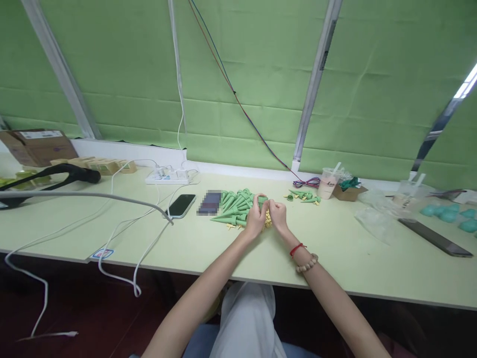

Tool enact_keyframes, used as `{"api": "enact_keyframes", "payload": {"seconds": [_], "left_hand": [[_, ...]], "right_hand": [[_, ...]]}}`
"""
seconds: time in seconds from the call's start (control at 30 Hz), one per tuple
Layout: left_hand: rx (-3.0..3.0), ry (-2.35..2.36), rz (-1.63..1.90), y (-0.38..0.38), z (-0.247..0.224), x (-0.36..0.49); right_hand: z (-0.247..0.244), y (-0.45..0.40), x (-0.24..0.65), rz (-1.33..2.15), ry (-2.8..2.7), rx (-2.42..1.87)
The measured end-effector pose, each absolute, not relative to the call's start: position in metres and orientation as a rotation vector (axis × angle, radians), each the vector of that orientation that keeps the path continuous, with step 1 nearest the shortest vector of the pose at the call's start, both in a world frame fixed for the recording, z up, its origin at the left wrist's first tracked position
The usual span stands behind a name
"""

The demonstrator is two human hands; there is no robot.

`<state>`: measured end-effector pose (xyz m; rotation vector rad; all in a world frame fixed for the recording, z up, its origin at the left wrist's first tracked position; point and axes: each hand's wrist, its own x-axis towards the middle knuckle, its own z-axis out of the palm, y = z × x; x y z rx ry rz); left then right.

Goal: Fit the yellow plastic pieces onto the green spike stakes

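Observation:
My left hand (255, 219) is closed around a green plastic cone-shaped spike (263, 200), its wide end toward my other hand. My right hand (278, 215) is in a fist-like pinch right beside it, and what its fingers hold is hidden. A pile of green plastic spikes (234, 205) lies to the left of my hands, their points mostly to the left. Small yellow plastic pieces (269, 222) lie beneath and between my hands. Farther right are several green spikes with yellow parts on them (303, 194), next to a green ring-like cap (289, 198).
Left of the pile lie a phone (181, 206) and a blurred dark rectangle (209, 203). A power strip (167, 176) with trailing white cables stands behind. To the right are a drink cup (328, 184), a small cardboard box (349, 192), plastic bags (374, 221) and another phone (434, 237).

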<state>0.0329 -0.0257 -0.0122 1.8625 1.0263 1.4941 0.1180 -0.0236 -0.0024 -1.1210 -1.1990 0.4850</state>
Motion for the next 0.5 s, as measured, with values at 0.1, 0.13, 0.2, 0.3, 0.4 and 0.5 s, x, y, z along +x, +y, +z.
{"api": "enact_keyframes", "payload": {"seconds": [0.1,0.13,0.2,0.3,0.4,0.5], "left_hand": [[1.790,0.987,1.519,-0.026,-0.012,0.035],[1.779,0.984,1.517,-0.026,-0.012,0.035],[1.782,1.000,1.514,-0.026,-0.013,0.035],[1.783,1.005,1.514,-0.025,-0.014,0.035],[1.726,0.918,1.515,-0.022,-0.015,0.036],[1.663,0.878,1.494,-0.015,-0.018,0.039]], "right_hand": [[0.000,-0.025,0.117,0.483,-1.196,-1.118],[0.000,-0.025,0.117,0.484,-1.202,-1.116],[0.001,-0.027,0.116,0.486,-1.216,-1.110],[0.000,-0.028,0.115,0.448,-1.225,-1.098],[-0.001,-0.028,0.116,0.351,-1.252,-1.083],[-0.005,-0.024,0.119,0.215,-1.305,-1.080]]}}
